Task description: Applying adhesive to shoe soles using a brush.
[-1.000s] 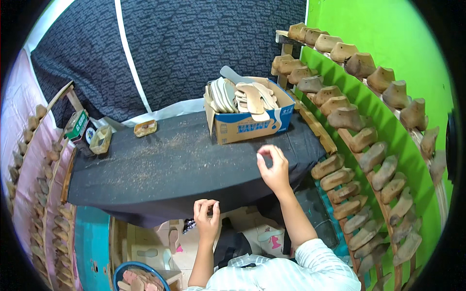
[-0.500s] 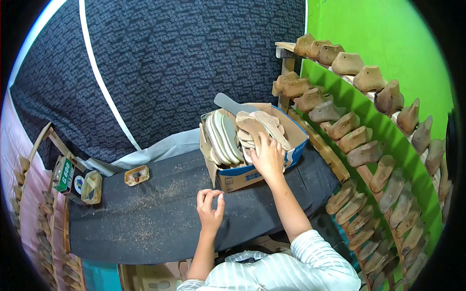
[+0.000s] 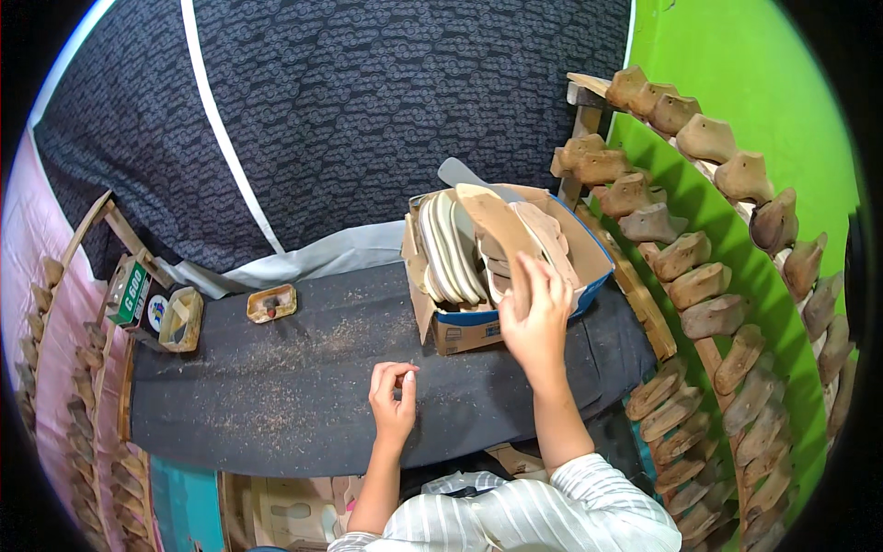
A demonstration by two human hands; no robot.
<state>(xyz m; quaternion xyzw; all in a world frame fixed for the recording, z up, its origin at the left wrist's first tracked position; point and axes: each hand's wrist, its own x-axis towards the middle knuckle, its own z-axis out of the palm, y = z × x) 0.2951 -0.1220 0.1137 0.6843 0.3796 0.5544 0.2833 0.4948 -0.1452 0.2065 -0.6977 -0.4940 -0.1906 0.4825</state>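
Right hand: a tan insole (image 3: 490, 219) is held by the right hand (image 3: 538, 333), lower end pinched between thumb and fingers.
Tan insole: raised over the open cardboard box (image 3: 474, 339), tilted, top end leaning left and away.
Cardboard box: set near the tabletop (image 3: 308, 386)'s back right corner; pale insoles (image 3: 448, 247) are stacked on edge along its left side, a grey flat piece (image 3: 462, 173) is propped at its rear.
Left hand: the left hand (image 3: 393, 402) is seen over the tabletop's front edge area, fingers half curled, narrow gap to thumb.
Back left corner: a green-and-black box (image 3: 138, 293) is placed just beside an open container (image 3: 181, 320).
Back edge: a shallow tray (image 3: 272, 304) is set left of the middle.
Right side: wooden shoe lasts (image 3: 706, 285) are lined up on racks.
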